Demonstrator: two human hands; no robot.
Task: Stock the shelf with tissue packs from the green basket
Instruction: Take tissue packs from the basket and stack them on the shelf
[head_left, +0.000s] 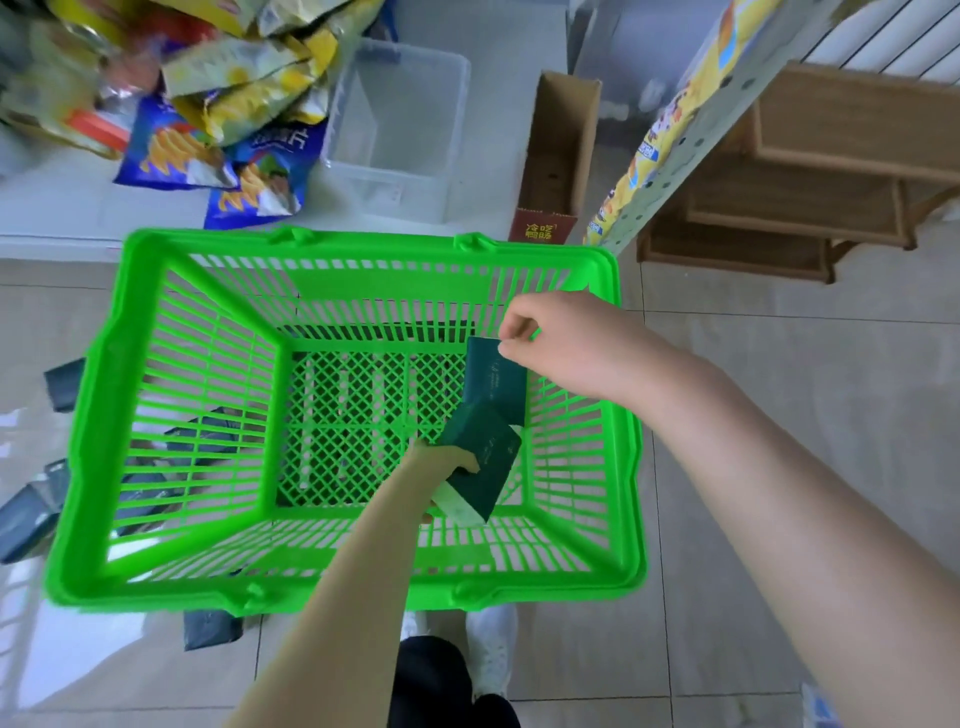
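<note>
The green basket (104, 415) stands on the tiled floor below me. Inside it, my left hand (441, 467) grips a dark green tissue pack (485, 457) near the basket's right front corner. My right hand (561, 343) pinches the top corner of a second dark green tissue pack (496, 379), which hangs upright against the basket's right wall. The white shelf (62, 208) lies just beyond the basket's far rim.
Several dark tissue packs (26, 514) lie on the floor left of and under the basket. Snack bags (171, 150) pile on the shelf, beside a clear plastic bin (400, 130) and a cardboard box (561, 156). A perforated shelf post (691, 140) and wooden rack (810, 197) stand right.
</note>
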